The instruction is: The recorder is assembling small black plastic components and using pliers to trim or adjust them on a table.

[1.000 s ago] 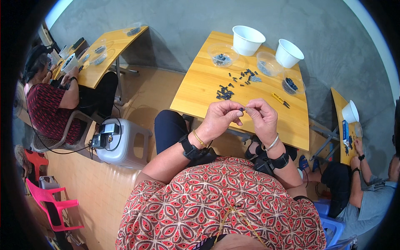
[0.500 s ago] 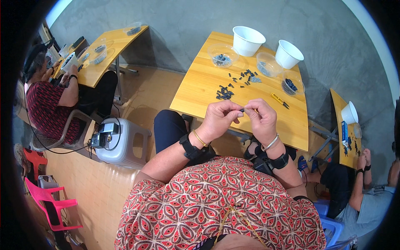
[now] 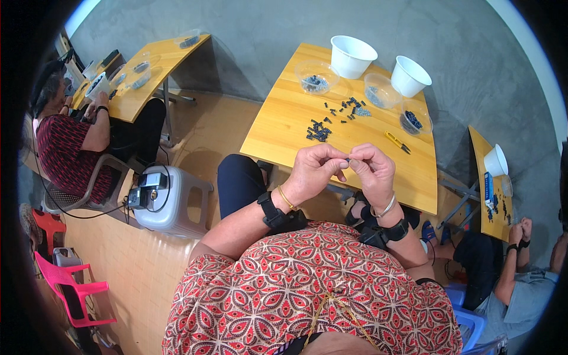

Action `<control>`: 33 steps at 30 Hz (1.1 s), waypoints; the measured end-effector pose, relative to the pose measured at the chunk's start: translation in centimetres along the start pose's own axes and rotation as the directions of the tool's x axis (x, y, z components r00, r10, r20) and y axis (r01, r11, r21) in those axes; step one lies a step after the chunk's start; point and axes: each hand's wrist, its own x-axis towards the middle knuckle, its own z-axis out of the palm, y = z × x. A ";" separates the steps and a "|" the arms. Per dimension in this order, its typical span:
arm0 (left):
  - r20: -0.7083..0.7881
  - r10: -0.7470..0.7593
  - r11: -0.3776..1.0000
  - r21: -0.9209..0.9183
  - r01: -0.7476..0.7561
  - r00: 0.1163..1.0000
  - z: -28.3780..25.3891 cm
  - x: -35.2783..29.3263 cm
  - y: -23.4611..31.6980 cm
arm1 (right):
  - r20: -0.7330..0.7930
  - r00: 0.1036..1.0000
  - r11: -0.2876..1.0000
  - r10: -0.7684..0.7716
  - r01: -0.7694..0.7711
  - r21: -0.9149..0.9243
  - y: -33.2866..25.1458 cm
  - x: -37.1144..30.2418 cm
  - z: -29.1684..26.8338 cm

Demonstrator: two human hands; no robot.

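Observation:
Over the near edge of the wooden table, my left hand and my right hand meet with thumbs and fingertips pinched together. Between them is a small dark piece, mostly covered by the fingers; its exact kind does not show. Just beyond my left hand lies a pile of small black cylindrical parts. More black parts are scattered farther back, beside a patch of small grey pieces. Yellow-handled snips rest on the table beyond my right hand.
Along the table's back stand two white tubs and several clear bowls holding small parts. A grey plastic stool with devices is at my left. Two people sit at other tables, left and right. A pink chair stands lower left.
My fingertips have drawn closer round the dark piece, so less of it shows. My right hand has turned slightly. The parts on the table lie as before.

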 end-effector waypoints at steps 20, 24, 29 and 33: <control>0.000 -0.199 0.939 -0.288 0.190 0.980 -1.3 0.8 -1.6 | 0.097 0.995 0.945 -0.004 0.036 -0.326 0.1 0.0 -0.9; -0.006 -0.216 0.940 -0.271 0.207 0.976 -1.4 1.1 -2.1 | 0.284 0.943 0.762 -0.176 0.313 -0.566 0.9 0.3 -0.8; 0.011 -0.307 0.913 -0.280 0.297 0.952 -1.6 1.1 -3.0 | 0.323 0.938 0.726 -0.124 0.308 -0.615 2.0 -0.4 -0.7; 0.006 -0.390 0.893 -0.242 0.379 0.921 -2.3 1.6 -4.0 | 0.268 0.962 0.833 -0.050 0.188 -0.521 4.0 -0.8 -0.1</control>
